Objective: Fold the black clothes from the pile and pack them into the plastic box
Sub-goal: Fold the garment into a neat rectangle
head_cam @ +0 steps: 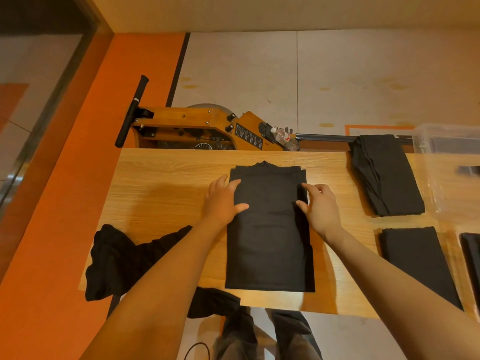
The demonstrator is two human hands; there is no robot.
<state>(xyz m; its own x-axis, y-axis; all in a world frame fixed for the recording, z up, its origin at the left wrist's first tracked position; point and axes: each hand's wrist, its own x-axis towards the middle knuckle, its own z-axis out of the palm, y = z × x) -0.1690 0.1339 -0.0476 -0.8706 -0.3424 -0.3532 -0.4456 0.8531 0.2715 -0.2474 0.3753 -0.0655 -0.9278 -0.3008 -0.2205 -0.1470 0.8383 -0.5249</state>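
Note:
A black garment [267, 229], folded into a long narrow rectangle, lies flat in the middle of the wooden table [161, 183]. My left hand [223, 198] rests flat on its left edge with straight fingers. My right hand [320, 203] rests on its right edge, thumb and fingers touching the folded-over side strip. A crumpled pile of black clothes [122, 258] hangs over the table's near left edge. Two folded black pieces lie to the right, one at the far side [384, 175] and one nearer [418, 261]. The clear plastic box [441, 141] stands at the far right.
A wooden rowing machine [197, 128] with a black handle and a plastic bottle [281, 136] stands behind the table. An orange wall runs along the left. A dark flat object [471, 258] lies at the table's right edge. My legs show below the near edge.

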